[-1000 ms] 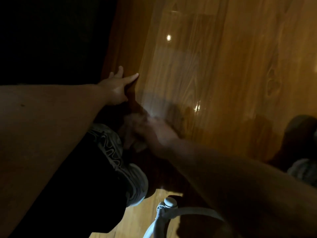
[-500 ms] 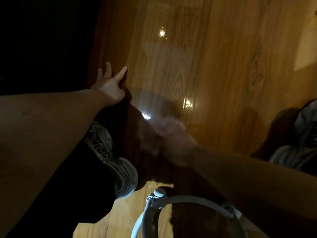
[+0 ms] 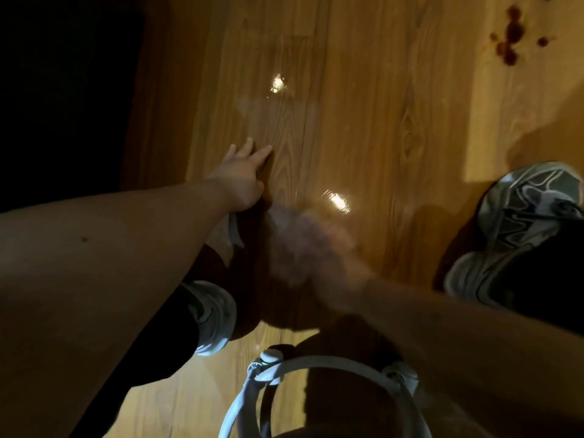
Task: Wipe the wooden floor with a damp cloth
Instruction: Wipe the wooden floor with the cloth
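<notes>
Wooden floor [image 3: 363,121]: I log honey-brown planks, darker wavy grain, one oval knot.
Stains [image 3: 510,36], far right: dark red spots.
Right shoe [image 3: 518,222]: grey, with white swirling lines.
Left shoe [image 3: 211,314]: I read pale grey.
Trousers [image 3: 151,349]: black.
Round rim [image 3: 331,361], near: light grey-white.

The glossy plank floor [image 3: 363,128] runs away from the viewer, two bright glints [image 3: 277,83] on its sheen. A lit patch [image 3: 499,105] lies at right, dark red spots [image 3: 510,33] in it. Blackness [image 3: 63,90] fills the left.
</notes>
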### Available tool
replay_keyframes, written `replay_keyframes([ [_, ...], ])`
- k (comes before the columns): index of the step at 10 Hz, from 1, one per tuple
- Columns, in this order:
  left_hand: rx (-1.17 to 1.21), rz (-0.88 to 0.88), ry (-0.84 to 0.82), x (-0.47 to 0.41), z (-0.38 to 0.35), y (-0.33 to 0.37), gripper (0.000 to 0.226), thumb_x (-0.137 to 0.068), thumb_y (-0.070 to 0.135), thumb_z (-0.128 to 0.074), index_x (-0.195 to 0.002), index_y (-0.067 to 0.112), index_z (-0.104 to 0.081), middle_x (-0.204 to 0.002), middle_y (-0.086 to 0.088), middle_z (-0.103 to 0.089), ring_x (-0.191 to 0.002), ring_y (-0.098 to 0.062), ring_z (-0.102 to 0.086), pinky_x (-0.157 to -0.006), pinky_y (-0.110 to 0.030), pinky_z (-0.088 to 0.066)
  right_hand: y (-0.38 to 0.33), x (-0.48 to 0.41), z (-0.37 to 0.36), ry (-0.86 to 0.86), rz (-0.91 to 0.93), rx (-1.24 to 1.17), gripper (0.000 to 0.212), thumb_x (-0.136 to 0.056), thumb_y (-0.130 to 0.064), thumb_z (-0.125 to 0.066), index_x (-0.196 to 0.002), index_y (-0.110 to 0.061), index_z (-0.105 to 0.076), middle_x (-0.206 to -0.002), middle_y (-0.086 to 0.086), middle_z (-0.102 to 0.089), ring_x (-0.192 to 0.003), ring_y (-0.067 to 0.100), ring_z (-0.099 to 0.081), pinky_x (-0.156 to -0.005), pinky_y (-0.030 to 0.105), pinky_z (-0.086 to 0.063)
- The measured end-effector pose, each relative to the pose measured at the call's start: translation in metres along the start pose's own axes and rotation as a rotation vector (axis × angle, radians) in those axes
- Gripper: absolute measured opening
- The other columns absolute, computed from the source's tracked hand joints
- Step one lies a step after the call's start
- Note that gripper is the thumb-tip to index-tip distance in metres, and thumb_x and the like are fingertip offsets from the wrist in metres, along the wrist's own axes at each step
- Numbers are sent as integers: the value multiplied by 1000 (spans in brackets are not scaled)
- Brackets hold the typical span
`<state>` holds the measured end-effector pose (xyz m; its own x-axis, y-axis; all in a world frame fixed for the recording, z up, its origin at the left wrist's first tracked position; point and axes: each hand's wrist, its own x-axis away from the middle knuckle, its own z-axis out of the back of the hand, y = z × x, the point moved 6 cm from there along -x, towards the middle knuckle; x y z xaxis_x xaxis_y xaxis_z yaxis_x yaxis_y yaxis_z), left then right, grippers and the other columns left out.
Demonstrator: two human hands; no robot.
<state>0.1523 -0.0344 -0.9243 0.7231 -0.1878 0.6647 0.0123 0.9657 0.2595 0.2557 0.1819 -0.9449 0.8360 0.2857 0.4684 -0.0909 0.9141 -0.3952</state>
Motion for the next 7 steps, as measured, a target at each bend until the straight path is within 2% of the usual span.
replay_keyframes([
  [1, 13, 28, 8, -9, 3, 8, 74, -92, 23, -46, -150, 46, -7, -162, 5, 8, -148, -31, 5, -118, -47, -8, -58, 46, -40, -303, 386, -132, 53, -97, -31, -50, -147, -34, -35, -161, -1, -14, -148, 24, -6, -121, 44, -4],
  [2, -73, -18, 143, -14, 12, 14, 71, -91, 24, -46, -152, 39, -13, -163, 0, 4, -149, -25, 5, -118, -40, -4, 5, 7, 14, 20, 220, -141, 57, -100, -30, -44, -152, -31, -21, -161, -4, -10, -148, 16, -9, -120, 30, -5],
  [3, -102, -77, 243, -17, 19, 21, 67, -93, 24, -47, -152, 33, -19, -163, -2, 0, -149, -23, 1, -118, -38, -5, 107, -30, 85, 216, -217, -128, 59, -95, -22, -47, -151, -25, -28, -159, 2, -19, -146, 21, -15, -120, 35, -10],
  [4, -65, -89, 302, -26, 30, 29, 61, -94, 21, -47, -151, 28, -26, -162, -5, -4, -148, -24, -4, -117, -38, -9, 161, -31, 124, 308, -655, -234, 61, -95, -18, -47, -151, -19, -26, -158, 12, -20, -144, 31, -17, -118, 38, -15],
  [5, 11, -105, 341, -44, 47, 46, 58, -94, 18, -47, -150, 27, -31, -162, -5, -9, -148, -25, -8, -117, -38, -12, 109, -42, 116, 331, -454, -89, 60, -95, -20, -46, -151, -19, -24, -157, 12, -19, -143, 29, -19, -118, 38, -6],
  [6, 30, -108, 337, -56, 60, 55, 57, -94, 18, -46, -148, 29, -33, -162, -4, -11, -146, -26, -12, -116, -37, -16, -14, -40, 44, -45, 291, -113, 45, -98, -16, -40, -144, -13, -40, -150, 16, -31, -140, 30, -21, -117, 35, -4],
  [7, 49, -93, 214, -67, 60, 58, 56, -94, 19, -44, -148, 32, -32, -162, -1, -12, -146, -27, -14, -115, -36, -20, -15, -45, 62, -33, 483, 135, 49, -97, -25, -45, -145, -28, -39, -159, -1, -19, -147, 22, -7, -114, 28, 8],
])
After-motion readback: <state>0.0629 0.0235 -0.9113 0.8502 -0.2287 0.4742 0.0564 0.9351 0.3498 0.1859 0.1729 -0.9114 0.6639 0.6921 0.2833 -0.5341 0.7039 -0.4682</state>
